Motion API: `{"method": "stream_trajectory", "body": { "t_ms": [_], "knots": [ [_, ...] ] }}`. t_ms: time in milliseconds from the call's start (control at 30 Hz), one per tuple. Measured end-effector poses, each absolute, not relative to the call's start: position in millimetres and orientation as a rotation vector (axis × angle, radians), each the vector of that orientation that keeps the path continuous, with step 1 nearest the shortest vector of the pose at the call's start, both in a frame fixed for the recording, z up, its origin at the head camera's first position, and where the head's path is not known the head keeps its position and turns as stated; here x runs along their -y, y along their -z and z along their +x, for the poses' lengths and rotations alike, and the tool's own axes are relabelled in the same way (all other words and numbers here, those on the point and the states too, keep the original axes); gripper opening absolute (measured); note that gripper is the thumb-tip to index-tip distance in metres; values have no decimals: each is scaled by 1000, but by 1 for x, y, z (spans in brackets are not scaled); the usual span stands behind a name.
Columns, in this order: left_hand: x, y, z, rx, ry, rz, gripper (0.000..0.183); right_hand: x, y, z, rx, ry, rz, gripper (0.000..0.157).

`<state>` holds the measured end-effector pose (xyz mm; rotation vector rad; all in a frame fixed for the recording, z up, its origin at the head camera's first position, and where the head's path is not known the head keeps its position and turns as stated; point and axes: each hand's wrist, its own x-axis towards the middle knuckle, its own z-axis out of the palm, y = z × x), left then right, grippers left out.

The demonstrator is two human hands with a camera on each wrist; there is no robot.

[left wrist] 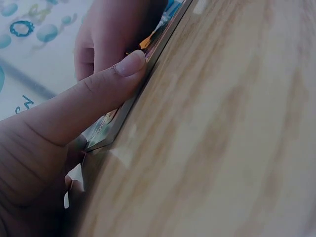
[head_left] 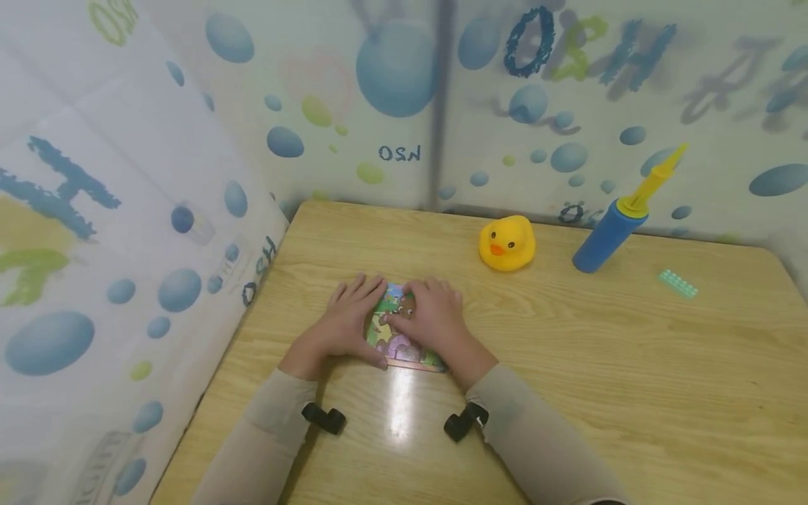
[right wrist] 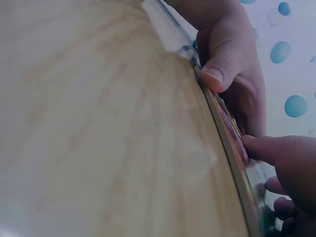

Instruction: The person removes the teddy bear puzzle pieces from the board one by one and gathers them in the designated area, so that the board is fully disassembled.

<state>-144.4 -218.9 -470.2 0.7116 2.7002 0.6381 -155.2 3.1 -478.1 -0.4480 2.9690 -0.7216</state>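
Note:
A small picture jigsaw puzzle (head_left: 398, 348) with a brown bear lies on the wooden table, framed by both hands. My left hand (head_left: 344, 319) holds its left side, the index finger by the far corner and the thumb at the near edge. In the left wrist view that thumb (left wrist: 129, 66) rests on the rim of the puzzle board (left wrist: 118, 123). My right hand (head_left: 438, 315) reaches over the right side, thumb and fingers around a puzzle piece (head_left: 406, 306) with the bear's face. The right thumb (right wrist: 256, 147) touches the puzzle's face in the right wrist view.
A yellow rubber duck (head_left: 507, 243) sits behind and right of the puzzle. Farther right stand a blue hand pump (head_left: 602, 235) with a yellow nozzle and a light green studded strip (head_left: 678, 283). Patterned curtains (head_left: 398, 175) border the table's back and left edges.

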Motion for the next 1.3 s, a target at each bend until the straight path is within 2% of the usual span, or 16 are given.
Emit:
{"method": "stream_trajectory", "body": {
  "t_ms": [733, 1300],
  "knots": [
    [218, 473, -146, -2716, -654, 727, 153, 0, 463, -163, -2855, 750, -302, 72],
    [218, 471, -146, -2718, -687, 719, 155, 2, 468, -163, -2865, 814, -251, 72]
  ]
}}
